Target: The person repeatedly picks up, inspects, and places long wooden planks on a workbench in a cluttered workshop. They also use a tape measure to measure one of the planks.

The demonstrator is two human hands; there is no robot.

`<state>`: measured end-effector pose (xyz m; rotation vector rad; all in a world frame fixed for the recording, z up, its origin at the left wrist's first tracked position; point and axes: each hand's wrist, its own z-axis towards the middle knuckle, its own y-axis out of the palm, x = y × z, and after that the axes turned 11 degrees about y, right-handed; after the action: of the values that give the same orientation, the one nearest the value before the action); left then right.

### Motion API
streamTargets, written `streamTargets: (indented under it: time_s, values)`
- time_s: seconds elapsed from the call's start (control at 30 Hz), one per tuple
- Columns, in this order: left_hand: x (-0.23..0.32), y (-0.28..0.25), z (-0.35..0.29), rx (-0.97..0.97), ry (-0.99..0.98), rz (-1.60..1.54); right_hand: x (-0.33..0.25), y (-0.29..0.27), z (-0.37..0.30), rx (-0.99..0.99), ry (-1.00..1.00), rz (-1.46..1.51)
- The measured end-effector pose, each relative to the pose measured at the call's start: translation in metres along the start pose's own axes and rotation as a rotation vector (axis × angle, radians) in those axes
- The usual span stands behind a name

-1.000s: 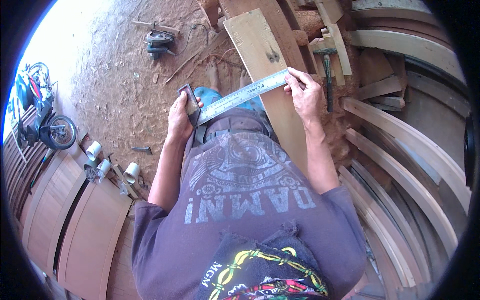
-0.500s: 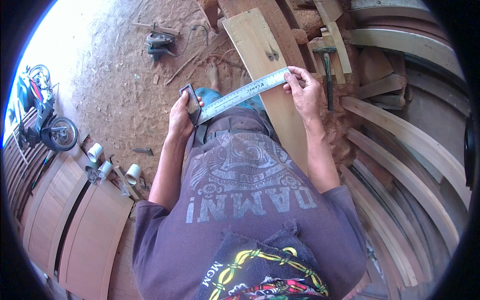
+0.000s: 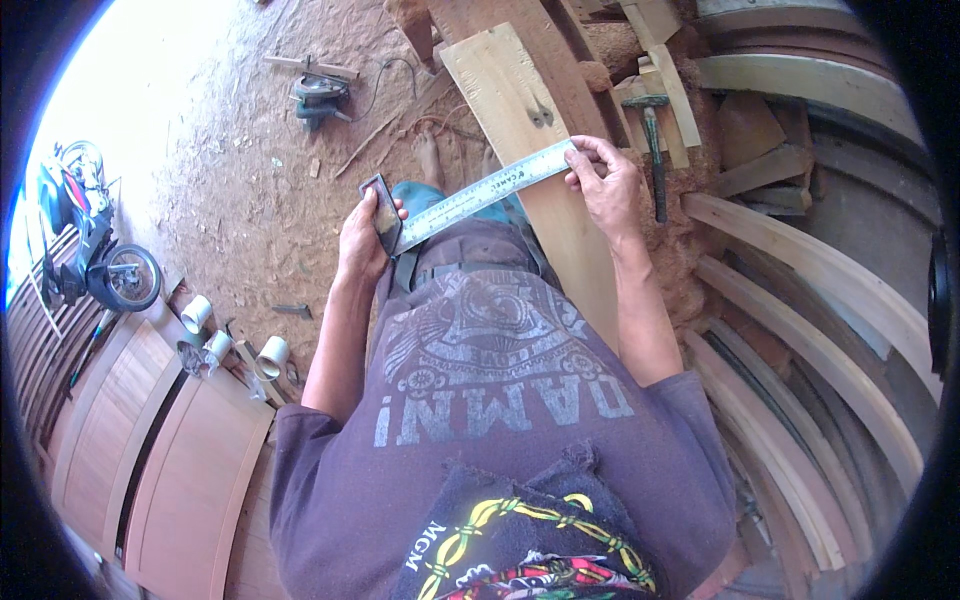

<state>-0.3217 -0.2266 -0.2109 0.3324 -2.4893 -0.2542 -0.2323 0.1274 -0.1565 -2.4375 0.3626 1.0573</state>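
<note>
A try square with a dark-edged stock and a wide metal blade [image 3: 480,200] is held in front of my waist. My left hand [image 3: 362,238] is closed round its stock [image 3: 382,215]. Between the thumb and fingers of my right hand [image 3: 606,188], the far tip of the blade is pinched. The blade slopes up to the right, its right part passing over a pale wooden board [image 3: 505,85]. That board has a dark knot near its middle, and its near end is hidden by my body.
A hammer [image 3: 655,150] lies right of the board, beside curved timbers [image 3: 800,260]. On the dusty floor ahead left sits a corded power tool [image 3: 320,98]. White cups [image 3: 272,352], wooden panels [image 3: 190,470] and a motorbike [image 3: 100,265] are at the left.
Both hands keep their hold on the try square, which has hardly moved. The surroundings have shifted slightly in the picture.
</note>
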Motion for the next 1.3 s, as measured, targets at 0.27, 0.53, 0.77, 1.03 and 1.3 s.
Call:
streamTargets:
  time_s: [0.27,0.53,0.77,1.03,1.3]
  values:
    - [0.026,0.022,-0.001,-0.047,0.270,-0.090,-0.002,0.008,-0.015,0.131,-0.075,0.091]
    - [0.155,0.122,0.059,-0.282,0.667,-0.168,0.018,0.034,-0.053,0.514,-0.383,-0.493]
    - [0.169,0.242,0.168,-0.473,0.865,0.271,0.038,0.049,-0.045,0.605,-0.266,-0.658]
    - [0.123,0.271,0.244,-0.304,0.757,0.416,0.031,0.055,-0.044,0.629,-0.283,-0.659]
    - [0.171,0.251,0.207,-0.456,0.901,1.271,0.026,0.060,-0.043,0.661,-0.303,-0.681]
